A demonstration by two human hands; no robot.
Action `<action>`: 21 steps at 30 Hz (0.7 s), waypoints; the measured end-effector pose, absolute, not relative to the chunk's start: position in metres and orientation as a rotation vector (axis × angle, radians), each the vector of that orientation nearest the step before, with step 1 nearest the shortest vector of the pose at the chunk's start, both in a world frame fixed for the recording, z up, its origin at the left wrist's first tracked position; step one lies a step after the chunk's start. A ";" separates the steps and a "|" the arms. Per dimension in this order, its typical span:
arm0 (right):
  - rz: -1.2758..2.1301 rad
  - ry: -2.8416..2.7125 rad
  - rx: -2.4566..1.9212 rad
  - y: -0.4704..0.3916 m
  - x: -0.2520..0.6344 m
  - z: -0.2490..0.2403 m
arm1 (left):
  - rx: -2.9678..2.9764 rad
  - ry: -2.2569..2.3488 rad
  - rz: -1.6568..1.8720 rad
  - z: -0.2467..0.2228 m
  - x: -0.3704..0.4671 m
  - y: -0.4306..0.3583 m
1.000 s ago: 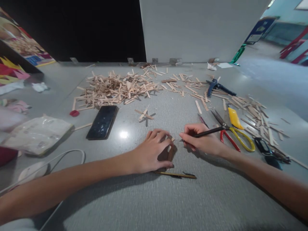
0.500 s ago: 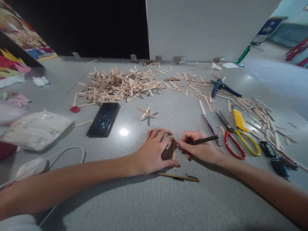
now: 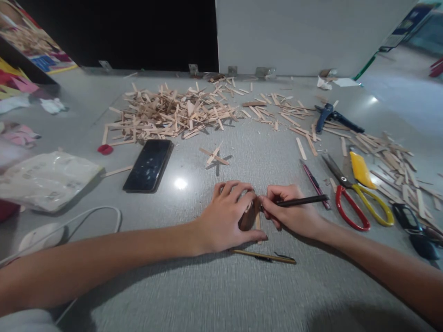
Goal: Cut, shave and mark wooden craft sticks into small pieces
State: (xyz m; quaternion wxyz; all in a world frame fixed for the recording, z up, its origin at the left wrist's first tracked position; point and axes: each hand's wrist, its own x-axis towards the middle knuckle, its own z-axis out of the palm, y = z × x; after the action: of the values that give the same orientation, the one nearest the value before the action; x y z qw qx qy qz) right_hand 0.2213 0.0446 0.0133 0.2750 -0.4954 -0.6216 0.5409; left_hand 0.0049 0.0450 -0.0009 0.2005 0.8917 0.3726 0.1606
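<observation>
My left hand [image 3: 231, 216] arches over a wooden craft stick [image 3: 258, 226], holding it against the grey table with fingertips at its far end and thumb at its near end. The fingers cover part of the stick. In my right hand [image 3: 289, 207] a black pen [image 3: 306, 200] is gripped, its lower end at the stick beside my left fingertips. The pen's point is hidden by my fingers. A gold pen [image 3: 263, 256] lies just below my left hand. Beyond my hands, a few sticks form a small crossed piece [image 3: 214, 157].
A heap of craft sticks [image 3: 173, 113] spreads at the back. Left are a phone [image 3: 148, 166], a plastic packet [image 3: 51, 180] and a white cable [image 3: 100, 210]. Right lie a purple pen [image 3: 315, 185], scissors [image 3: 353, 210], a yellow cutter [image 3: 362, 169], blue-handled pliers [image 3: 325, 117] and keys [image 3: 408, 219].
The view has shifted slightly, so the things on the table sit a little higher and the right-hand ones further right. Both hands keep their hold on the stick and the black pen.
</observation>
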 end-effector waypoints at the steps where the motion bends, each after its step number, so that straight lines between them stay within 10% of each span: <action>1: 1.461 -1.665 -1.335 0.045 0.221 0.014 | 2.496 1.042 0.445 -0.001 0.005 0.045; 21: 1.423 -1.719 -1.340 0.046 0.221 0.015 | 2.491 1.057 0.434 -0.001 0.006 0.046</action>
State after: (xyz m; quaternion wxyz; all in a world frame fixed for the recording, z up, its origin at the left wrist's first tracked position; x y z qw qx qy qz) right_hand 0.2211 0.0457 0.0153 0.2660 -0.4962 -0.6366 0.5271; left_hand 0.0059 0.0459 -0.0007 0.1993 0.8906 0.3782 0.1551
